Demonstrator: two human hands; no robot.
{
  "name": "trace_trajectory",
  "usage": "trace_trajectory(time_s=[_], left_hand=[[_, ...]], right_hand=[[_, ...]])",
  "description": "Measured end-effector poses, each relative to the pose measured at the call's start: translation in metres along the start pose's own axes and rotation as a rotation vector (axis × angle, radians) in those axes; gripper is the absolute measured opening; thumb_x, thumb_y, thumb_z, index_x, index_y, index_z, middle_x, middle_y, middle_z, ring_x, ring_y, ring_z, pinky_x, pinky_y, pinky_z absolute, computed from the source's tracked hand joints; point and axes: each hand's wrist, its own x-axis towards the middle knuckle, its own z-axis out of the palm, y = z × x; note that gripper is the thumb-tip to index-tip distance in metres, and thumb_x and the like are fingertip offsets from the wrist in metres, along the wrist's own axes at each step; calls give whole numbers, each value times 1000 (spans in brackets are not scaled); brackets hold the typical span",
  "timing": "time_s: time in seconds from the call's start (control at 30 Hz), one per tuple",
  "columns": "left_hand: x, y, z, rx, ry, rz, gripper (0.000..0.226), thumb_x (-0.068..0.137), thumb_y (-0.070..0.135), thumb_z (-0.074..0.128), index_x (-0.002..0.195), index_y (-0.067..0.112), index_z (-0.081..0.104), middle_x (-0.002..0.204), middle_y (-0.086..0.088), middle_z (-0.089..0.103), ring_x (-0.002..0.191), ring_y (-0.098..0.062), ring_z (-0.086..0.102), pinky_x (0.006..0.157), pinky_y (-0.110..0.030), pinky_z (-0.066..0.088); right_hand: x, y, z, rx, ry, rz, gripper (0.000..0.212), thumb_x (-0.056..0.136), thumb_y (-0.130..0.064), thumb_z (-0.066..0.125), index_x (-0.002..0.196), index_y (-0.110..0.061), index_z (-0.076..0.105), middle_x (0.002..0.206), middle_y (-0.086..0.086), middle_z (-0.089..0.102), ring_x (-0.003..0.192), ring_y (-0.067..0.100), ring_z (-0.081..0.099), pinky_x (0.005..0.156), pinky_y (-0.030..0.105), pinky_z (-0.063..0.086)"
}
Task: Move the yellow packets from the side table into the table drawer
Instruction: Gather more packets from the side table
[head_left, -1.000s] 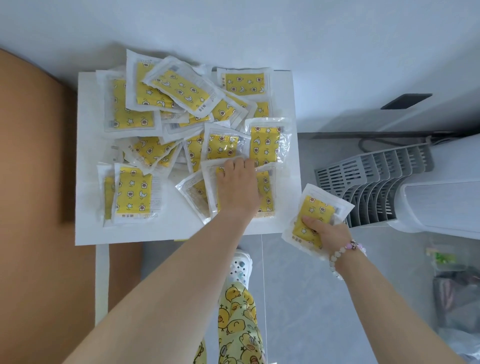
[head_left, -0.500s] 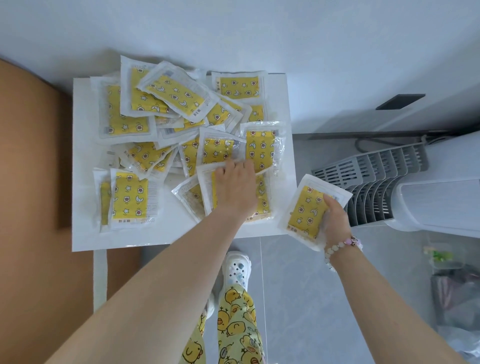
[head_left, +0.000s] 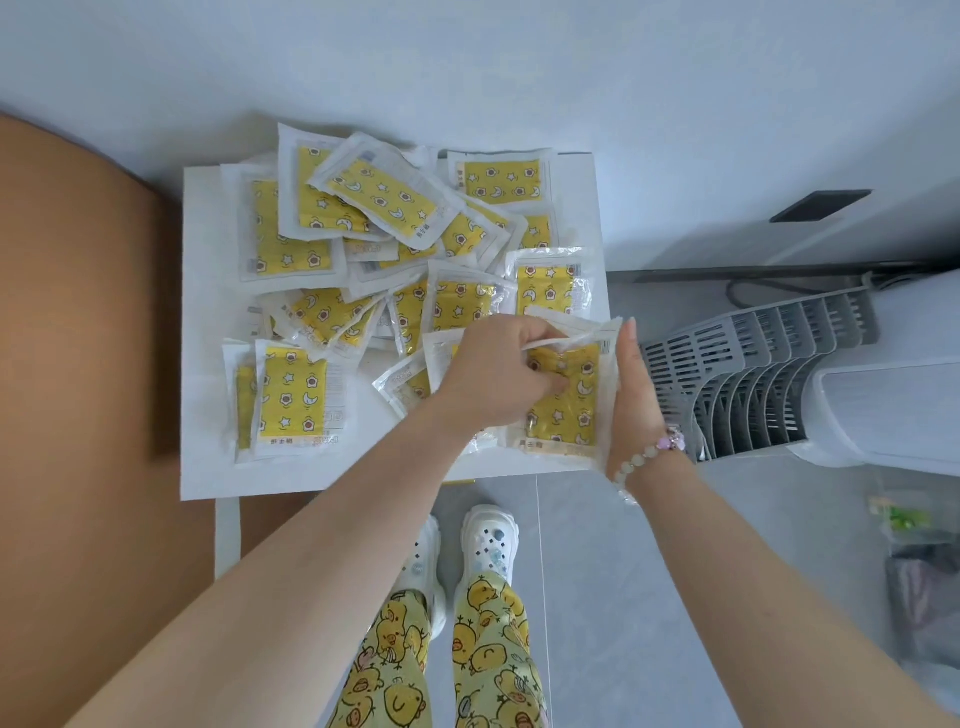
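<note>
Several yellow packets (head_left: 363, 208) in clear wrappers lie heaped on the small white side table (head_left: 208, 467). Over the table's near right corner both hands meet on a few stacked yellow packets (head_left: 566, 410). My left hand (head_left: 498, 371) pinches the stack from the left, fingers curled over its top edge. My right hand (head_left: 636, 395), with a bead bracelet at the wrist, presses flat against the stack's right side. One packet (head_left: 293, 397) lies apart at the table's near left. No drawer is in view.
A brown surface (head_left: 78, 364) borders the table on the left. A grey slatted appliance (head_left: 753, 374) with a white body stands on the floor at the right. The white wall is behind. My feet in white clogs (head_left: 483, 545) stand on the grey floor below the table.
My right hand has carried its packet left onto the table corner, against the packet under my left hand. My left hand has gone from flat on that packet to gripping it.
</note>
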Motion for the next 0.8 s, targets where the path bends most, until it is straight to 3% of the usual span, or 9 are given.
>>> trace_trajectory(time_s=[0.13, 0.2, 0.3, 0.4, 0.53, 0.6, 0.7, 0.8], left_hand=[[0, -3, -1, 117, 41, 25, 26, 72, 9, 76, 96, 19, 73, 72, 15, 61, 63, 6, 53, 57, -1, 38], [-3, -6, 0, 166, 82, 61, 24, 73, 5, 70, 93, 17, 72, 75, 10, 64, 72, -2, 57, 64, -15, 42], [-8, -14, 6, 442, 127, 67, 39, 75, 10, 61, 113, 21, 62, 106, 5, 64, 106, -17, 47, 81, -27, 27], [-13, -24, 8, 563, 149, 89, 54, 76, 24, 65, 128, 23, 48, 125, 4, 50, 120, -18, 36, 86, -28, 18], [-17, -32, 2, 247, 140, 0, 72, 71, 28, 76, 135, 20, 42, 127, 5, 46, 121, -15, 37, 96, -23, 26], [-21, -35, -2, 41, 166, -115, 78, 69, 31, 81, 135, 19, 42, 121, 8, 45, 118, -11, 41, 97, -24, 33], [-24, -38, -11, -90, 159, -209, 83, 64, 36, 84, 134, 21, 43, 119, 10, 45, 110, -5, 44, 88, -19, 33], [-24, -44, -19, -219, 214, -318, 73, 65, 36, 83, 128, 20, 49, 116, 9, 52, 108, -8, 49, 87, -20, 36]], right_hand=[[3, 10, 8, -73, 2, 8, 62, 63, -70, 57, 104, -25, 67, 101, 6, 73, 93, 23, 70, 79, 39, 57], [5, 19, 8, -184, 57, 19, 50, 60, -56, 74, 97, -23, 71, 97, 8, 73, 93, 27, 70, 87, 44, 54], [2, 31, 6, -204, 136, 19, 39, 57, -39, 83, 89, -19, 74, 97, 11, 73, 94, 30, 69, 94, 51, 50], [-2, 41, 4, -104, 144, 35, 33, 62, -33, 78, 91, -17, 75, 99, 13, 73, 96, 32, 68, 95, 52, 48], [-4, 44, 10, 54, 79, 49, 16, 66, -28, 66, 72, -22, 79, 84, 6, 75, 78, 24, 72, 82, 45, 54], [-3, 42, 16, 70, 63, 53, 17, 68, -27, 65, 74, -19, 79, 88, 8, 74, 81, 25, 72, 80, 44, 54], [3, 37, 21, 56, 120, 71, 16, 80, -25, 64, 82, -15, 77, 96, 12, 73, 90, 30, 69, 91, 51, 50], [9, 29, 14, 130, 231, 69, 19, 89, -27, 59, 82, -16, 73, 81, 6, 74, 71, 22, 72, 78, 44, 54]])
